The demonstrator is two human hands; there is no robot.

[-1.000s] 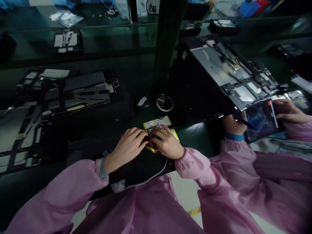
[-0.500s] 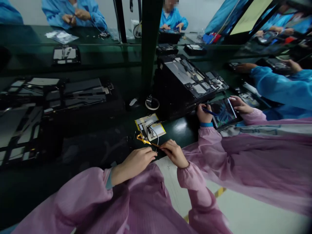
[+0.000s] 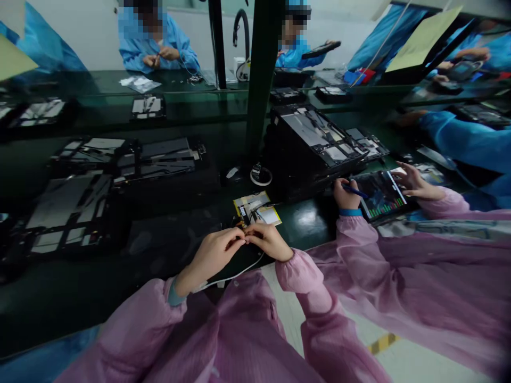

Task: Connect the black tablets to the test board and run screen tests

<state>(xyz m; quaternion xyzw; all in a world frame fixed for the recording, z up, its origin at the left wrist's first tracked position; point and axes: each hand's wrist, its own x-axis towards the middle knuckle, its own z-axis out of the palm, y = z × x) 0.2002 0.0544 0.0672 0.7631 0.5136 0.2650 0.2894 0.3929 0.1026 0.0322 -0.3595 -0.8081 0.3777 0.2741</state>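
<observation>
My left hand (image 3: 217, 251) and my right hand (image 3: 272, 239) meet with pinched fingertips just in front of a flat silver pack with yellow edges (image 3: 272, 215). Whatever they pinch is mostly hidden by the fingers; a small orange-gold bit shows just behind them. Dark parts and thin leads lie on top of the pack. Below my hands a white cable (image 3: 239, 273) curves from near my right wrist towards my left wrist.
Stacked opened tablets stand left (image 3: 72, 202) and behind right (image 3: 315, 133). A white cable coil (image 3: 261, 175) lies behind the pack. At right, a co-worker's hands hold a lit tablet (image 3: 379, 194). A dark post (image 3: 263, 74) rises at the bench's back; people in blue sit beyond.
My hands have come together at the fingertips, covering most of the orange ribbon seen before. The white cable now runs below my hands. The camera view has shifted.
</observation>
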